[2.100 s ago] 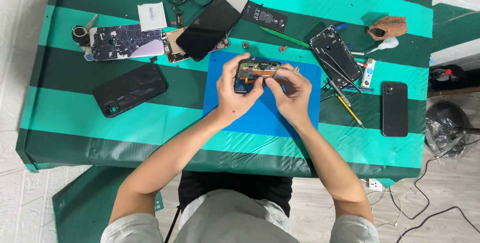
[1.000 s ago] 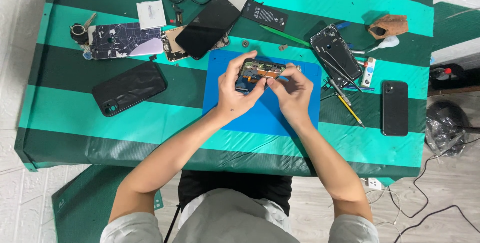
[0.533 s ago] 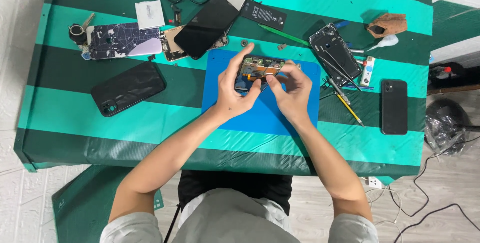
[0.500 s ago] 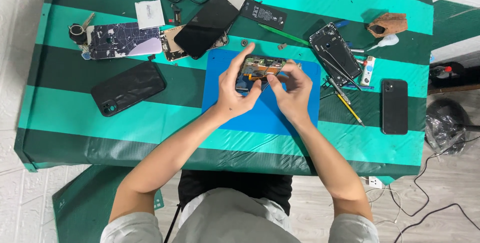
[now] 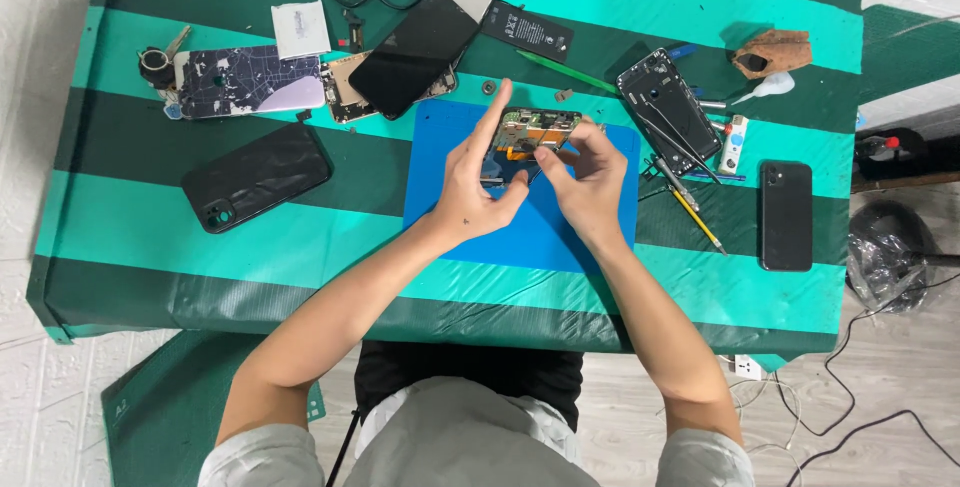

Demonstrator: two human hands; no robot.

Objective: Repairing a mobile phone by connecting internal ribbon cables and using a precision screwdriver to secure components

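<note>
An opened phone body (image 5: 540,129) with exposed circuit parts lies on a blue work mat (image 5: 560,232) in the middle of the striped table. My left hand (image 5: 478,182) grips its left side, index finger raised and pointing up. My right hand (image 5: 585,172) pinches at the phone's inner parts from the right, fingers curled over it. Whether a small tool or part is between those fingers is hidden.
A black phone case (image 5: 256,175), a cracked back cover (image 5: 250,81), a detached screen (image 5: 422,37), a battery (image 5: 527,30), an empty phone frame (image 5: 668,107), tweezers and a yellow tool (image 5: 690,209), a black phone (image 5: 785,215) lie around. Cables hang at the far edge and right floor.
My left index finger has lifted off the phone and points up. My right hand has shifted slightly over the phone's inner parts. The rest stays put.
</note>
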